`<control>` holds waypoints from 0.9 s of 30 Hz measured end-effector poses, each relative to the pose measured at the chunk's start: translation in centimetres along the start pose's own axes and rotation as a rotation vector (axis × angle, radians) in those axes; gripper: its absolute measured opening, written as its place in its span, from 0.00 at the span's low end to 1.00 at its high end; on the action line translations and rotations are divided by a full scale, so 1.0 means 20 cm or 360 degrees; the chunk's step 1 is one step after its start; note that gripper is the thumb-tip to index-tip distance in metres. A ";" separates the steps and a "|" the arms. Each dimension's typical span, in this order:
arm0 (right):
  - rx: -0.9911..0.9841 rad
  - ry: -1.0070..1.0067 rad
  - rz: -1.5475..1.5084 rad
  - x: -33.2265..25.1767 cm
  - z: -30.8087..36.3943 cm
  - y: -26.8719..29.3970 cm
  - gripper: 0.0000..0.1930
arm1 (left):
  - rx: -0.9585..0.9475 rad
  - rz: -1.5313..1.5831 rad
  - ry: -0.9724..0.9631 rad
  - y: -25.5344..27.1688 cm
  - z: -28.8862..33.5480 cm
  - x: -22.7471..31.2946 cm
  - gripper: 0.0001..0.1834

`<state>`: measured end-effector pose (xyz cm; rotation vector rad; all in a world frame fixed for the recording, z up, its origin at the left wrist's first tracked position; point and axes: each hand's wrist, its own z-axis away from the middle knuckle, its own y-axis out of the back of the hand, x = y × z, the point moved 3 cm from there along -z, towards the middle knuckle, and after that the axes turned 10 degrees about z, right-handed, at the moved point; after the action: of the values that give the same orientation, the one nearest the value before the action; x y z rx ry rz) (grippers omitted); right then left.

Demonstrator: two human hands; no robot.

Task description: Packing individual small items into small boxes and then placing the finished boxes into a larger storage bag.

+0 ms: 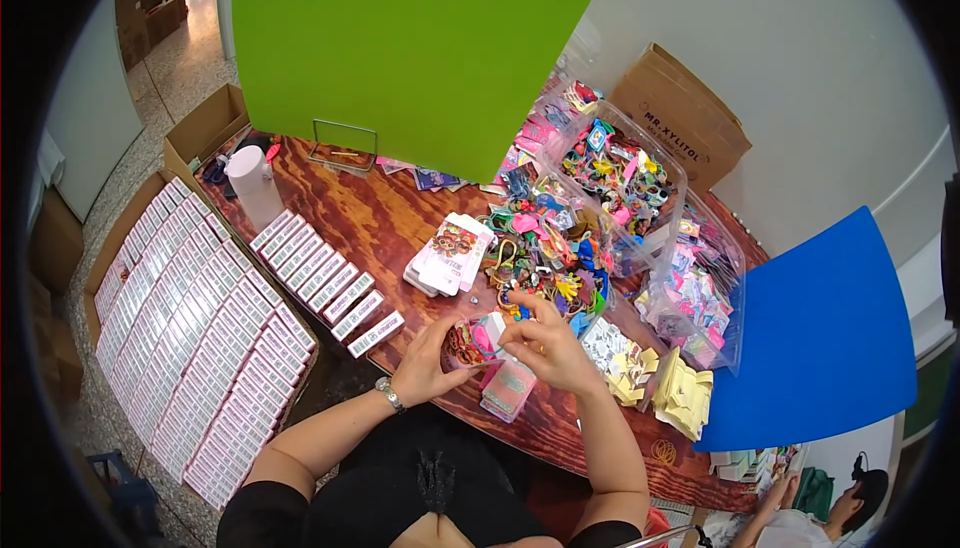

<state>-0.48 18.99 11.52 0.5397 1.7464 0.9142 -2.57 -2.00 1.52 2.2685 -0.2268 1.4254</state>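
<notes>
My left hand (425,366) wraps round a small open box (467,344) with colourful printing, held above the table's near edge. Fingers curled, my right hand (548,348) is at the box's right side, beside a white flap or slip (495,328). What its fingertips pinch, if anything, is too small to make out. Just below the box lies a stack of pink and teal cards (508,393). Beyond my hands spreads a heap of small colourful toys (550,258), and to its left are flattened printed boxes (450,256).
Rows of closed boxes (325,278) stand at the table's left, beside a large carton of packed boxes (190,338). Clear plastic bins (740,293) hold trinkets and packets. Yellow slips (683,395) lie at right, near a blue panel (815,338). A green panel (400,48) rises behind. Another person (805,513) sits lower right.
</notes>
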 end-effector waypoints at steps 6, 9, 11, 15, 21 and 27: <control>0.0033 0.0248 0.1100 -0.14 -0.01 -0.11 0.09 | 0.0084 -0.0238 -0.0231 0.00 -0.02 0.04 0.41; -0.0117 0.0266 0.1020 -0.11 0.01 -0.13 0.11 | 0.0042 -0.0218 -0.0180 -0.01 0.00 0.01 0.43; -0.0033 0.0214 0.0590 -0.04 0.05 -0.08 0.13 | -0.0004 -0.0182 -0.0147 -0.01 0.00 0.01 0.44; 0.0506 -0.0162 0.0200 0.15 0.17 0.18 0.14 | 0.0029 -0.0137 -0.0100 -0.01 0.00 -0.01 0.46; 0.0400 -0.0984 0.0764 0.82 0.56 0.27 0.12 | 0.0004 -0.0083 -0.0105 -0.06 -0.02 -0.01 0.45; 0.0261 -0.1086 0.0918 0.98 0.65 0.12 0.13 | -0.0083 -0.0140 -0.0123 -0.07 -0.01 -0.02 0.44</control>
<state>4.50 38.85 -0.21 1.3356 1.0512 0.8311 -2.36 -0.71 0.92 2.2647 -0.1836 1.2747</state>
